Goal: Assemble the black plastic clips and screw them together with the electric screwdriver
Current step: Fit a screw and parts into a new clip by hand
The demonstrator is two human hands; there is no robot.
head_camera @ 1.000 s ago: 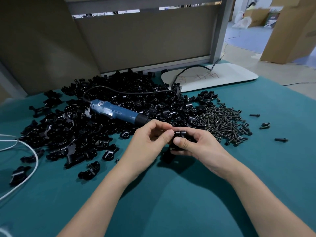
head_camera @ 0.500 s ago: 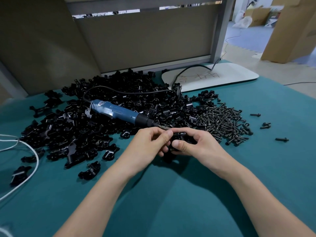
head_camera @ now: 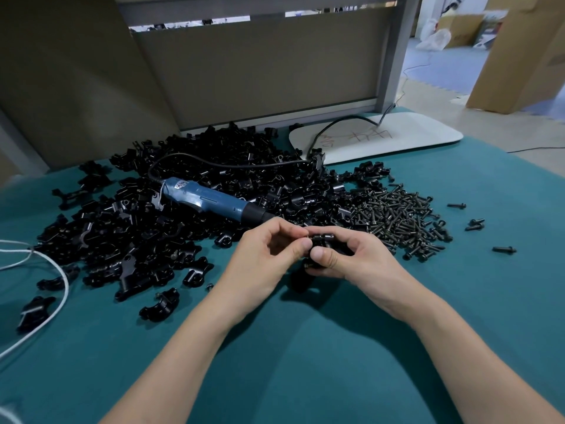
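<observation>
**Gripping one black clip in both hands, near centre of tabletop**

Found both forearms bare, entering from the near edge and converging at centre. Found left hand point(head_camera: 269, 255) with fingers curled, thumb and forefinger pinching the left end of the black clip point(head_camera: 324, 240); cannot tell whether a screw sits between those fingertips. Found right hand point(head_camera: 357, 258) wrapped round the same clip, thumb pressed on its near face, other fingers curled behind it.

Noted the clip held just above the tabletop point(head_camera: 305, 362), close to the electric screwdriver's tip. Saw only a short, glossy, barrel-shaped part between the thumbs; could not see the rest behind the fingers.

Counted one electric screwdriver point(head_camera: 211, 200), blue-bodied, lying on the clip pile point(head_camera: 153, 234), black nose pointing right and near. Could not count the clip pile or the screw heap point(head_camera: 403, 218): too many in each. Counted what look like four loose screws point(head_camera: 504, 249) right of the heap, one white cord point(head_camera: 58, 289) at left, one white board point(head_camera: 412, 130) at far right.
</observation>
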